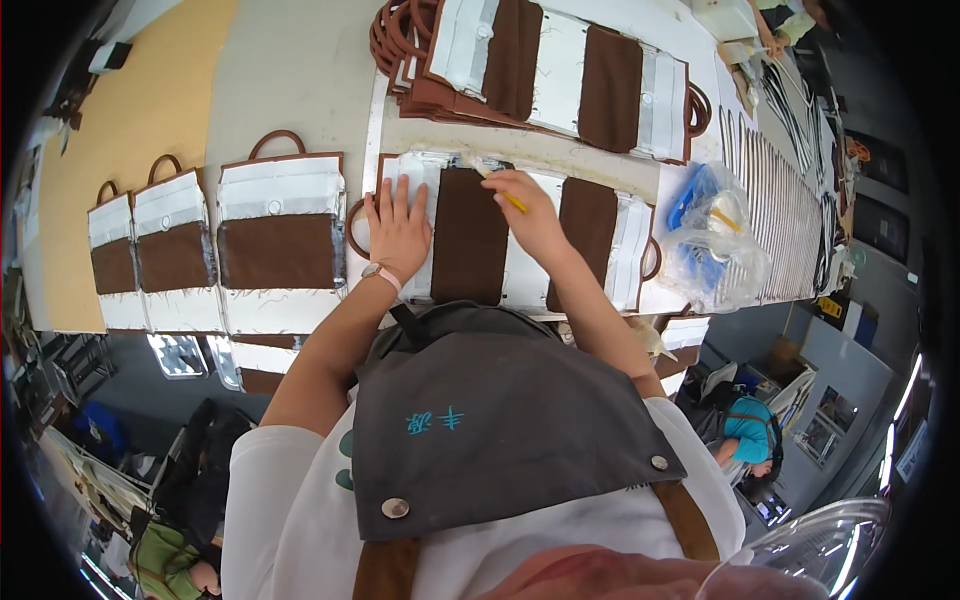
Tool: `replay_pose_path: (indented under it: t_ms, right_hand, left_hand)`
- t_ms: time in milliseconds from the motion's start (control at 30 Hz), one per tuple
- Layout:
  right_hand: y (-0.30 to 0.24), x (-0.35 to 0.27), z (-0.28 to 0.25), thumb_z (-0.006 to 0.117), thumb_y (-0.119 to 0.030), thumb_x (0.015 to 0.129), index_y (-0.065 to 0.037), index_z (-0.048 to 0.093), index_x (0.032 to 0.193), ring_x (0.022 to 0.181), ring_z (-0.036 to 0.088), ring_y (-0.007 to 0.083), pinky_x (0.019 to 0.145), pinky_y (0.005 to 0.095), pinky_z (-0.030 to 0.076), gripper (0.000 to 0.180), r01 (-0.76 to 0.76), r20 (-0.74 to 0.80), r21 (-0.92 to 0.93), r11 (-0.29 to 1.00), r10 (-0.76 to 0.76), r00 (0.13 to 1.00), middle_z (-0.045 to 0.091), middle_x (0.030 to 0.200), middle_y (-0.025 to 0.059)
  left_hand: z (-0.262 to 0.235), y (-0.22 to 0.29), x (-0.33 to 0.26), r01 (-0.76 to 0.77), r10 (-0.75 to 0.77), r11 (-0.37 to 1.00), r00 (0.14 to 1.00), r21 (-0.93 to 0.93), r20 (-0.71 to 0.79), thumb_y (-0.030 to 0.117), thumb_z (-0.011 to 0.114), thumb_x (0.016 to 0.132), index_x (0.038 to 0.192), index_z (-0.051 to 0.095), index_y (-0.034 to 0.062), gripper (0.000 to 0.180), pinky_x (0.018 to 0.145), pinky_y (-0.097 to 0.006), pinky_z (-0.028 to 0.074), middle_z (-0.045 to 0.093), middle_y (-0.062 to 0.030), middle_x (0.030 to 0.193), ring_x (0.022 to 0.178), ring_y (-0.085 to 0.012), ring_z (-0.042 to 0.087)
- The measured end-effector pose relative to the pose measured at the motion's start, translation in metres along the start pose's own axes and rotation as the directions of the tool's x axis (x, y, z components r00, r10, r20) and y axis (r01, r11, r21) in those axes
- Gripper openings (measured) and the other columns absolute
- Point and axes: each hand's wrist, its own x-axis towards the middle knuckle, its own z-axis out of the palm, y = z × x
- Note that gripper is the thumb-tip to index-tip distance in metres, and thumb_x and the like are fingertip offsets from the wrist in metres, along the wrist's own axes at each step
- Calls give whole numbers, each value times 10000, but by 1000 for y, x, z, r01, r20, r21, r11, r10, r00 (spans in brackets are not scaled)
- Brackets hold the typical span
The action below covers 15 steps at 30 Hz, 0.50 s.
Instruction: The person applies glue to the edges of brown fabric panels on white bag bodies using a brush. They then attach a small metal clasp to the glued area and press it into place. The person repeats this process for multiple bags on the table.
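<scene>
A bag panel [472,235] lies flat before me, with brown sections between white lining and a looped handle at each end. My left hand [400,235] rests on the white lining at its left part, palm down and fingers spread. In my right hand [532,213] is a small brush [516,202] with a yellow handle. The pale tip of the brush is at the far edge of the panel, by the top of the left brown section. Whether the tip touches the panel I cannot tell.
Beyond it lies a stack of similar bag panels [610,90]. Three more panels [280,245] are laid out at the left near the table's front edge. A clear plastic bag [715,255] with blue inside sits at the right, beside rows of dark strips [780,220]. Other people work nearby.
</scene>
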Motion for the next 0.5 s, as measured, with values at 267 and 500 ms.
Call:
replay_pose_path:
  t_ms: [267, 500]
  right_hand:
    - [50, -41, -63, 564, 57, 808, -18, 669, 929, 968, 585, 218, 851, 285, 452, 177, -195, -104, -73, 978, 187, 977, 625, 1012, 96]
    - [35, -29, -42, 620, -47, 808, 6, 670, 913, 901, 616, 239, 838, 297, 466, 128, -188, -195, 26, 982, 189, 962, 657, 938, 117]
  left_hand:
    - [-1, 1, -2, 11, -11, 1000, 1000, 3, 13, 238, 519, 837, 1307, 456, 138, 485, 1067, -583, 150, 353, -144, 1393, 1318, -361, 254]
    - [-3, 0, -1, 2, -2, 1000, 1000, 13, 30, 236, 515, 840, 1310, 450, 136, 485, 1065, -586, 144, 343, -143, 1397, 1321, -364, 243]
